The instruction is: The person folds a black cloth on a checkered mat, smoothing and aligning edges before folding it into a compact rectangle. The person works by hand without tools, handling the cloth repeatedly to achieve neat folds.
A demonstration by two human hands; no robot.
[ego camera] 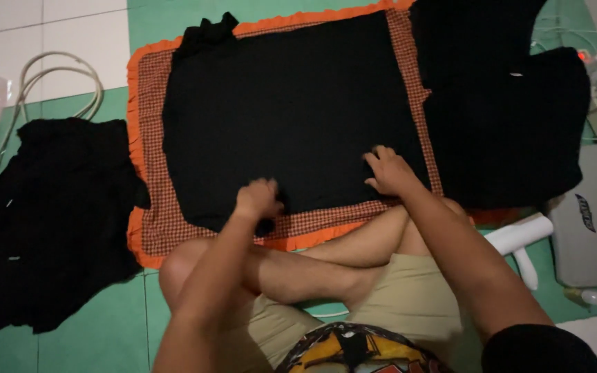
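The left hand (258,200) is closed in a fist on the near edge of the black garment (291,110), with a fold of cloth bunched under the fingers. The right hand (388,171) lies open and flat, fingers spread, pressing the same near edge toward its right corner. Both hands contact the garment; the left sits closer to the person, the right slightly farther out.

The garment extends away from both hands, toward the top of the view. Its long axis runs left to right across the person's front, and the hands work along the near long side. It is plain black, spread smooth into a rough rectangle, with a small bunched portion at the far left corner.

The garment rests on a checked mat with orange ruffled trim (148,173), laid on the green and white tiled floor (98,318). A heap of black clothing (50,214) lies left of the mat; another black garment (506,117) lies right of it. A white cable (57,69) loops at far left.
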